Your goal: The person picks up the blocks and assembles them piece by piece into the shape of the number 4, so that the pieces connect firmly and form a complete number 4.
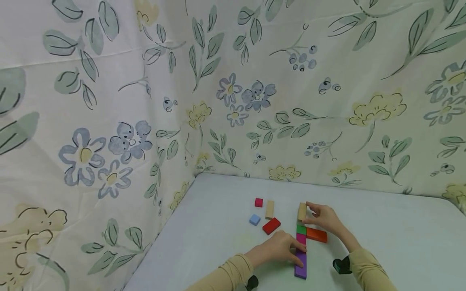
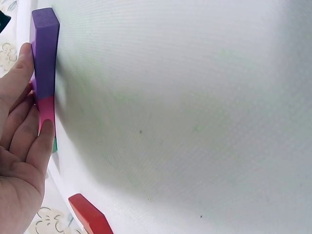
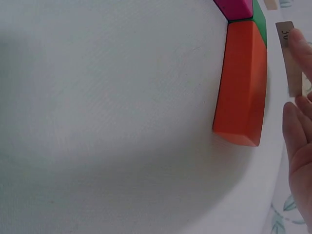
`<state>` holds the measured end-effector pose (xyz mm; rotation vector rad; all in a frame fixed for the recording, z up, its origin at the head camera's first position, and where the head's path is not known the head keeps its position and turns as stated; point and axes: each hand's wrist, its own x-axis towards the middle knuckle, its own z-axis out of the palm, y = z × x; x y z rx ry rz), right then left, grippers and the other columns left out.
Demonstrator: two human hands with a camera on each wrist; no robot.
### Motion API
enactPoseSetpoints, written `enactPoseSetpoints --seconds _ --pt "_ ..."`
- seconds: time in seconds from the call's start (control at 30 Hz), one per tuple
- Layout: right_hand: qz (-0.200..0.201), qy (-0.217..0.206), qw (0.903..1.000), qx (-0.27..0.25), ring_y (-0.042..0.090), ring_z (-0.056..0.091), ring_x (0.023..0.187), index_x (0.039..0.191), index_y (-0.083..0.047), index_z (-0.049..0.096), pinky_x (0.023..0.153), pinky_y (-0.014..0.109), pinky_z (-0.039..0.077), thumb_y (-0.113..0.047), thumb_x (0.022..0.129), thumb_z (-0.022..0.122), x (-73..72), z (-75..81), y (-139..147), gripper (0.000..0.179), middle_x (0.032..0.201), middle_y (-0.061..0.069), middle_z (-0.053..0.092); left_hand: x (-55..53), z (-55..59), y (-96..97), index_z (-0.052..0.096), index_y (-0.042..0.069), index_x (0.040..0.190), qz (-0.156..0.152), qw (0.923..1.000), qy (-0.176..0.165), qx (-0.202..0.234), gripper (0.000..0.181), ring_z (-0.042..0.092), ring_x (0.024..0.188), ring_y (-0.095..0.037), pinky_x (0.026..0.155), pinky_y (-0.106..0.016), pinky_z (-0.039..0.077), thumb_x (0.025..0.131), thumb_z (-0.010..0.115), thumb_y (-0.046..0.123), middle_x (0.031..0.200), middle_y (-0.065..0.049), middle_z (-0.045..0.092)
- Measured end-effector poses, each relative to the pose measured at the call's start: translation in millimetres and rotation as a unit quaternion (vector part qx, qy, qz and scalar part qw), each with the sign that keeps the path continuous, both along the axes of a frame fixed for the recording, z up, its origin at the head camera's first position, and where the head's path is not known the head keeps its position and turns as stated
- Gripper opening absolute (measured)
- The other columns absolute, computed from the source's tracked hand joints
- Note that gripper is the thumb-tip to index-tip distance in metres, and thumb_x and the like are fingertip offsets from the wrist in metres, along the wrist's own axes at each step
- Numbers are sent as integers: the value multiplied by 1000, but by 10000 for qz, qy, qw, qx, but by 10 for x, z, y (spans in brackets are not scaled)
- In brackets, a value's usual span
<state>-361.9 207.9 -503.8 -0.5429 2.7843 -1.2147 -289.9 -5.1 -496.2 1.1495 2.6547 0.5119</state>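
A straight row of blocks runs away from me: a purple block (image 1: 300, 270) nearest, then a magenta block (image 1: 300, 238) and a small green block (image 1: 301, 230). My left hand (image 1: 277, 247) reaches over from the left, its extended fingers touching the magenta block and its thumb against the purple one (image 2: 45, 53). At the row's far end my right hand (image 1: 325, 220) pinches a plain wooden block (image 1: 302, 212) by its two ends. Seen from the right wrist, this wooden block (image 3: 289, 63) bears a printed number. An orange block (image 1: 317, 235) juts rightward beside the green one.
Left of the row lie a small red cube (image 1: 259, 202), another wooden block (image 1: 270, 209), a light blue cube (image 1: 255, 220) and a red block (image 1: 271, 226). They rest on a white table (image 1: 204, 226). Flower-patterned cloth (image 1: 255, 141) hangs behind and on the left.
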Motion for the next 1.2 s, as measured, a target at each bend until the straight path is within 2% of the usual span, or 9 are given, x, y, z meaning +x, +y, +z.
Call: enactPoseSetpoints --seconds 0.2,0.77,1.2 --pt "-24 3 10000 89 45 56 115 134 9 46 86 41 53 -27 76 79 -13 -82 1 76 136 31 48 18 -2 2 70 30 114 42 10000 -41 -8 38 39 63 7 53 -10 31 78 75 40 112 21 68" --pt "-16 27 9993 374 46 56 114 132 7 50 87 46 52 -30 76 79 -24 -127 7 74 132 30 51 -10 -39 6 69 31 114 20 10000 1 7 39 42 67 9 55 -9 32 77 75 41 112 22 67" --pt "76 -136 9981 602 45 52 119 132 8 50 93 50 48 -31 75 79 -2 -52 -15 75 132 30 52 -29 -55 -1 69 31 114 -51 9999 135 -5 39 45 68 10 56 -8 32 77 75 42 112 22 67"
